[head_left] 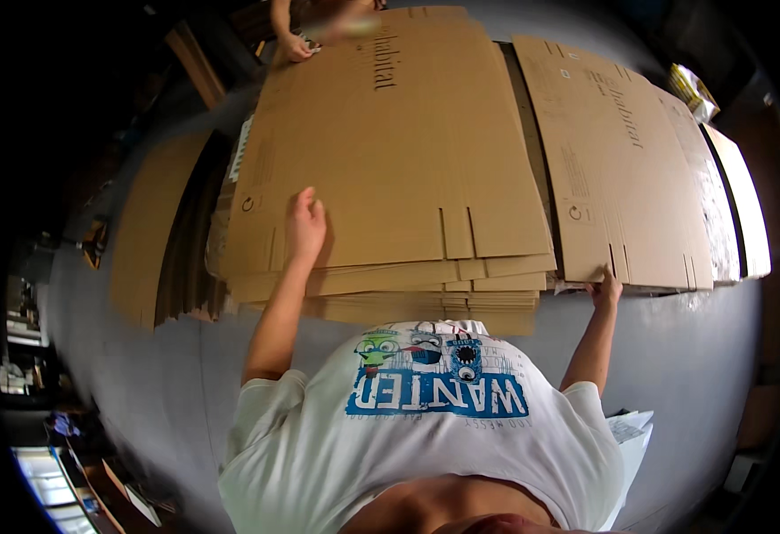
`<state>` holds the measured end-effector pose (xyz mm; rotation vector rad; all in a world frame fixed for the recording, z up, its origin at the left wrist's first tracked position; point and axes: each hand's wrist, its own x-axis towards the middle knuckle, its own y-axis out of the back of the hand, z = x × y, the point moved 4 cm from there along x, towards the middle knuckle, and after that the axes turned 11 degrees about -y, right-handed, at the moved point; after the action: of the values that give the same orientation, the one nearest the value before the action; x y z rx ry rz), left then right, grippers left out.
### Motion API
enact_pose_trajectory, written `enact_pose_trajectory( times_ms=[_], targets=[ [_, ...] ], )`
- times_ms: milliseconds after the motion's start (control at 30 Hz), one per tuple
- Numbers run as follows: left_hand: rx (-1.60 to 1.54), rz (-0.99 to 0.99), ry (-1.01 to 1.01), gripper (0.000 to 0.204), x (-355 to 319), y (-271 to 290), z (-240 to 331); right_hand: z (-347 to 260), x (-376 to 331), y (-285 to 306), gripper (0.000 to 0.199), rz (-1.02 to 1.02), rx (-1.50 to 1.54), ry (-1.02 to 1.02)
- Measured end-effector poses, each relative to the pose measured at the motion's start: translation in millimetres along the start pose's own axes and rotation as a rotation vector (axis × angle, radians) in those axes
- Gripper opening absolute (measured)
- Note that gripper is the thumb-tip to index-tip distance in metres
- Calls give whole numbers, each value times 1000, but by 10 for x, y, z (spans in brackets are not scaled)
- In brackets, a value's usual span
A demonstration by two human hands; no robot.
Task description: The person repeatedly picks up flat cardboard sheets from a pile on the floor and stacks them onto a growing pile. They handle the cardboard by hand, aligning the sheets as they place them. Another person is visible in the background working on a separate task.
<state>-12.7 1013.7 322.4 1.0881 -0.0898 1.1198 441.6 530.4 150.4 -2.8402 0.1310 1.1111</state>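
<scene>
A stack of flat brown cardboard box blanks (390, 160) lies in front of me, its sheets slightly fanned at the near edge. Above its near left part is my left hand (306, 230), fingers loosely bent and apart from the thumb, with nothing in them. To the right lies a second pile, topped by a flattened cardboard box (621, 178) with slots cut in its near edge. My right hand (605, 287) grips that near edge, thumb on top; the other fingers are mostly hidden beneath the sheet.
At the far left corner of the middle stack, another person's hand (296, 46) touches the cardboard. More cardboard (154, 222) stands piled at the left. A pale flat stack (737, 200) and a yellow-and-white bag (694, 91) lie at the right. Grey floor (666, 356) surrounds the piles.
</scene>
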Motion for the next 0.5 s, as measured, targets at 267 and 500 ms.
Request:
enact_pose_trajectory(
  times_ms=[267, 500],
  targets=[
    [806, -148, 465, 45, -590, 1257, -1440, -14, -1383, -587, 25, 255, -852, 884],
    [724, 228, 223, 30, -749, 1119, -1535, 203, -2091, -1614, 44, 174, -1249, 1146]
  ],
)
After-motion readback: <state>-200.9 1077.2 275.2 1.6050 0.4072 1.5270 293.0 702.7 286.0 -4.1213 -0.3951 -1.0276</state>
